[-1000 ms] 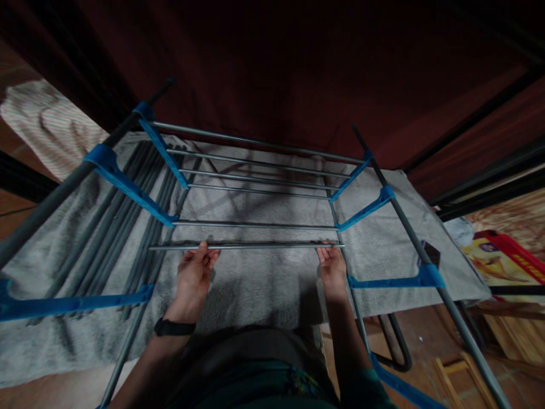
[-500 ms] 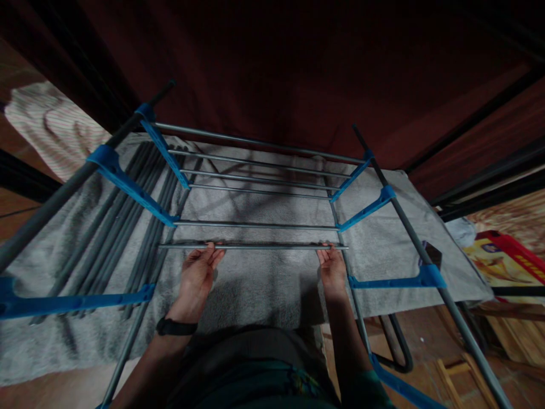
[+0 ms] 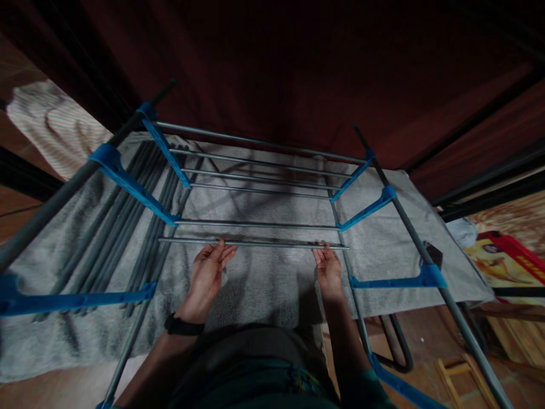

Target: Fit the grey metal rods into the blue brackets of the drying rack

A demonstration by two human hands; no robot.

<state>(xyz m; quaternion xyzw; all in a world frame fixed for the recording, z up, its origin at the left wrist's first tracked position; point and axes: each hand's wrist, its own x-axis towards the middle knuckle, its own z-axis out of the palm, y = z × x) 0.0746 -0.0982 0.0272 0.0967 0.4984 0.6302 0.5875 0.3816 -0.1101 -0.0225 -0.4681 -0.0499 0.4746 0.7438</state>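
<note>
A thin grey metal tube [image 3: 272, 245] lies level across the middle of the view, pinched by both hands. My left hand [image 3: 209, 266] grips it left of centre, thumb and fingers closed. Near its right end my right hand [image 3: 327, 266] holds it the same way. Just beyond is a rack frame of grey poles with blue plastic brackets; the nearest fitted crossbar [image 3: 255, 225] runs parallel to the held tube. A blue bracket [image 3: 140, 196] joins the left poles, and another blue bracket [image 3: 366, 209] joins the right ones.
Loose grey tubes [image 3: 114, 227] lie on the grey blanket [image 3: 264, 284] at left, behind the frame's poles. A red and yellow box [image 3: 506, 258] stands at the right. A small wooden frame [image 3: 455, 369] is on the tiled floor. A dark red curtain [image 3: 264, 68] hangs behind.
My left hand has slid rightward along the tube and moved slightly away from me. The tube's left end has risen a little in view. The right hand has shifted slightly left.
</note>
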